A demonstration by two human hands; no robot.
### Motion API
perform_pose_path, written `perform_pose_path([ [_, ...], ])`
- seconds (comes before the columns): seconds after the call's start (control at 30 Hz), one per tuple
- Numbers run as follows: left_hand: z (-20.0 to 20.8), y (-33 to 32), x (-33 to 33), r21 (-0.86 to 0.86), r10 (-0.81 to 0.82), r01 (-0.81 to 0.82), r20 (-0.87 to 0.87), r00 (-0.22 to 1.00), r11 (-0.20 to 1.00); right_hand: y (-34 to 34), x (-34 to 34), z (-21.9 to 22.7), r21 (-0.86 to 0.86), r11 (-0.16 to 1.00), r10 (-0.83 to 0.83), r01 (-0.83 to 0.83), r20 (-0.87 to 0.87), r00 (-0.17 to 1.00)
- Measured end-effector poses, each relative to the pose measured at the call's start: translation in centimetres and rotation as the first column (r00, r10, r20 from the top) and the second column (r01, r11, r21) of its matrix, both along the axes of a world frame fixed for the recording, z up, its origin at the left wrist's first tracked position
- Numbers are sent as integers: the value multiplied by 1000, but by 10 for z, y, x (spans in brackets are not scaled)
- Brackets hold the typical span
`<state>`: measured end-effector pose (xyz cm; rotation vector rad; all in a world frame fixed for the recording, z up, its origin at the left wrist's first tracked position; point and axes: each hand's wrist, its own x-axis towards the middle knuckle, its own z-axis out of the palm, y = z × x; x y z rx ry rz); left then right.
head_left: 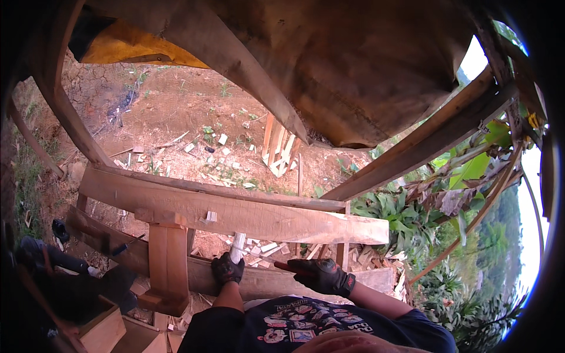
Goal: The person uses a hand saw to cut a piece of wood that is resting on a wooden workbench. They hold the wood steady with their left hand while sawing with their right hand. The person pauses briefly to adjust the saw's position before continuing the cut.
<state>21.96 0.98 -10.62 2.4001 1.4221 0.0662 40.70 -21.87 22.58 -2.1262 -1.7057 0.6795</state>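
My left hand [228,269], in a dark glove, is closed around the lower end of a short pale wooden stick [237,248]. The stick stands up from the fist, beside the near edge of the long plank. To its right is my right hand [325,276], also gloved, closed on a slim tool with a reddish-brown handle [289,267]. That tool points left toward the stick; its thin front part is too fine to make out clearly. A small light wood block [211,216] lies on the long plank [271,216] ahead of my hands.
A thick wooden post [168,259] joins the long plank to a lower beam [265,283]. On the left lies a dark slender tool [128,245], near another person's leg [65,259]. Wood scraps [223,152] litter the ground; a brown tarp [365,70] hangs overhead.
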Motion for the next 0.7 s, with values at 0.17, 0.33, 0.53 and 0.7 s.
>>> perform_pose_path([
  [0.17, 16, 9, 5, -99, -36, 38, 18, 999, 994, 27, -1, 5, 21, 1000, -4, 4, -12, 1000],
  [0.33, 32, 13, 1, -60, -14, 14, -7, 1000, 998, 72, 0, -24, -5, 999, 45, -45, -95, 994],
  [0.53, 39, 14, -1, -134, 9, -4, 36, 999, 991, 125, -17, -177, 20, 996, 86, -83, -203, 975],
  [0.7, 16, 13, -12, -65, 22, -16, 90, 996, 998, 164, -36, -218, 161, 972, 209, -169, -277, 938],
])
